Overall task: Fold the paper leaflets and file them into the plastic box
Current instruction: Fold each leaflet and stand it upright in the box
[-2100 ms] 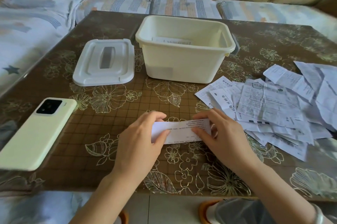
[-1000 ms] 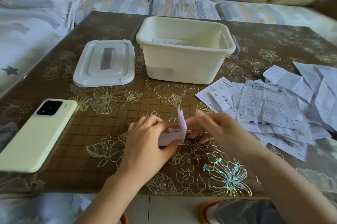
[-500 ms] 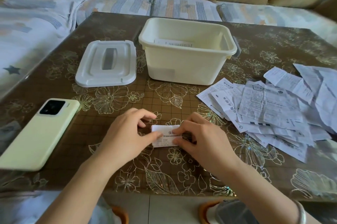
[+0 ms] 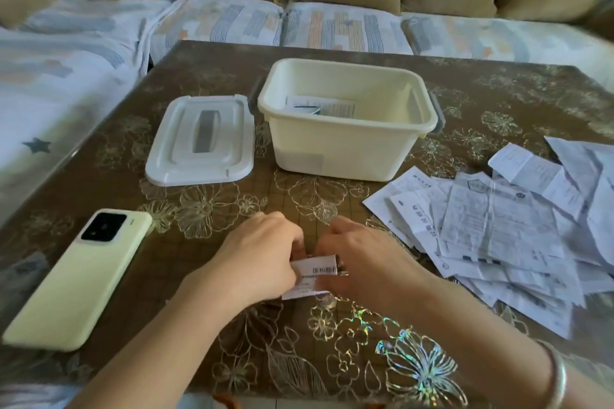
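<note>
A folded leaflet [image 4: 312,275] sits pinched between my two hands at the near middle of the table [image 4: 232,358]; my left hand [image 4: 255,262] curls its fingers over the left end, and my right hand [image 4: 365,262] grips the right end with bent fingers; whether the slip lies flat or is raised a little, I cannot tell. It is now a small, thick packet; its long axis runs from my left fingers to my right, dipping slightly toward me on the left, with a line of print reading along that axis. I judge it very light, soft and springy; the layers will want to open, so the hold belongs on the two short ends or across the folded edge, with a firm pinch; it will crumple sooner than slip.

Straight beyond my fingertips stands the plastic box [image 4: 349,149], open, with filed leaflets [image 4: 325,106] against its far wall; its lid [image 4: 199,139] lies just beside it, beyond my left fingers. To the right of my right fingers spreads the loose pile of unfolded leaflets [image 4: 498,232], near but not touching them; well to the left of my left fingers lies a pale phone [image 4: 79,279], camera side up. A bracelet [image 4: 558,375] circles my right wrist.
</note>
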`<action>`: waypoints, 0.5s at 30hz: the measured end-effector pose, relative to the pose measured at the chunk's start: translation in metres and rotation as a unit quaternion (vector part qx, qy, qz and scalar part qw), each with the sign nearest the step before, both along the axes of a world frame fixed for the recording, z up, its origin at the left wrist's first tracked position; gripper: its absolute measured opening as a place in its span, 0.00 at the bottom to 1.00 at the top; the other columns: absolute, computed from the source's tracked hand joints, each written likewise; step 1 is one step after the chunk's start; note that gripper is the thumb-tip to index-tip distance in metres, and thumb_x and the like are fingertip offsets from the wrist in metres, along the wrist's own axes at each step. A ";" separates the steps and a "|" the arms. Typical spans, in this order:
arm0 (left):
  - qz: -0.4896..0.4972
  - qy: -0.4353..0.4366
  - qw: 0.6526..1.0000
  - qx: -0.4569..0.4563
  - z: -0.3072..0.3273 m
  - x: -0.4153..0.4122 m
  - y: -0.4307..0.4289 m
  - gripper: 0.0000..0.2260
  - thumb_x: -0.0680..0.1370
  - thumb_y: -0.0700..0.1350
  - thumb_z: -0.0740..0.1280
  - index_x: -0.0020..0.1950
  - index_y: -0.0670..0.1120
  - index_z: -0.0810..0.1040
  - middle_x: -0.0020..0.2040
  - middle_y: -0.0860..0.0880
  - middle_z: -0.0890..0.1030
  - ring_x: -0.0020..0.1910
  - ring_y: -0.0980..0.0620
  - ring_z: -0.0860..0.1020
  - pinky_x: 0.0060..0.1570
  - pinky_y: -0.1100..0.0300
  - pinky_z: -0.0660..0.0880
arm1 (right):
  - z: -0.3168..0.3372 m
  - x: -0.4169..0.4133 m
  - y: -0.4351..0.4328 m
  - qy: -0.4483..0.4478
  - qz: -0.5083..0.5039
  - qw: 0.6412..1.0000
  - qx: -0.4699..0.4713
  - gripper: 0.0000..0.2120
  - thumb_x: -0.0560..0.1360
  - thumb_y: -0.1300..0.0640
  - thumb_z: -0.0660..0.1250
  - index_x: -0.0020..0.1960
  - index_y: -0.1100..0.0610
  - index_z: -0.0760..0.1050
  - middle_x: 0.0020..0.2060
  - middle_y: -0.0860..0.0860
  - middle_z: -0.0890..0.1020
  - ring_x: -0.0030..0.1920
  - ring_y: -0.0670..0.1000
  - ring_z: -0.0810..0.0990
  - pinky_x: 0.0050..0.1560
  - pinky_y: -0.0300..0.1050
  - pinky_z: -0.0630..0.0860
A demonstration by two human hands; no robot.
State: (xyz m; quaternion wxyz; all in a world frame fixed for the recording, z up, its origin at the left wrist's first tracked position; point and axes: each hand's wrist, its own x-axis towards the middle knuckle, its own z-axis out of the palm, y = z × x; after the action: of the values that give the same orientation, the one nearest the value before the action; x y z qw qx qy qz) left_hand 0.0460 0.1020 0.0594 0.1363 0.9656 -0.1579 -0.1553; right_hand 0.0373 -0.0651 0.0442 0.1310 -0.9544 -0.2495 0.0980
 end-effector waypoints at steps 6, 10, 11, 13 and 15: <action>0.011 -0.023 0.991 -0.133 0.059 0.037 0.003 0.10 0.73 0.45 0.73 0.42 0.59 0.74 0.40 0.60 0.80 0.37 0.64 0.78 0.34 0.66 0.74 | 0.055 0.031 -0.015 0.005 -0.042 0.994 0.105 0.10 0.72 0.48 0.72 0.52 0.47 0.78 0.38 0.43 0.80 0.36 0.43 0.77 0.37 0.39 0.75; -0.010 -0.062 0.973 -0.221 0.101 0.084 -0.013 0.16 0.69 0.48 0.78 0.49 0.60 0.73 0.39 0.61 0.81 0.38 0.64 0.79 0.42 0.58 0.78 | 0.111 0.070 -0.035 -0.048 -0.064 0.985 0.156 0.03 0.74 0.48 0.70 0.46 0.44 0.77 0.40 0.44 0.82 0.40 0.45 0.79 0.44 0.46 0.77; -0.019 -0.079 0.970 -0.230 0.108 0.094 -0.017 0.17 0.68 0.48 0.78 0.50 0.59 0.74 0.38 0.61 0.82 0.38 0.63 0.79 0.42 0.57 0.78 | 0.121 0.080 -0.039 -0.061 -0.071 0.985 0.146 0.04 0.74 0.49 0.70 0.43 0.43 0.75 0.41 0.44 0.82 0.40 0.46 0.79 0.45 0.47 0.77; -0.033 -0.103 0.964 -0.242 0.119 0.118 -0.024 0.14 0.68 0.48 0.78 0.49 0.55 0.78 0.37 0.58 0.83 0.37 0.62 0.80 0.43 0.56 0.79 | 0.132 0.106 -0.046 -0.077 -0.084 0.984 0.133 0.05 0.73 0.49 0.71 0.42 0.43 0.75 0.41 0.44 0.82 0.43 0.48 0.80 0.46 0.50 0.78; -0.031 -0.117 0.962 -0.245 0.123 0.142 -0.023 0.09 0.69 0.46 0.78 0.46 0.54 0.81 0.36 0.57 0.83 0.37 0.61 0.81 0.44 0.58 0.80 | 0.135 0.133 -0.054 -0.093 -0.099 0.984 0.118 0.05 0.72 0.50 0.72 0.42 0.45 0.75 0.41 0.44 0.83 0.44 0.49 0.80 0.47 0.51 0.78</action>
State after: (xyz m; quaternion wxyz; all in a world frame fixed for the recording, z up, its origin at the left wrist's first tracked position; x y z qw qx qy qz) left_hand 0.1882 0.0791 0.1826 0.3442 0.9088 -0.2359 -0.0025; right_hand 0.1701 -0.1189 0.1795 0.2285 -0.9571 -0.1748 -0.0348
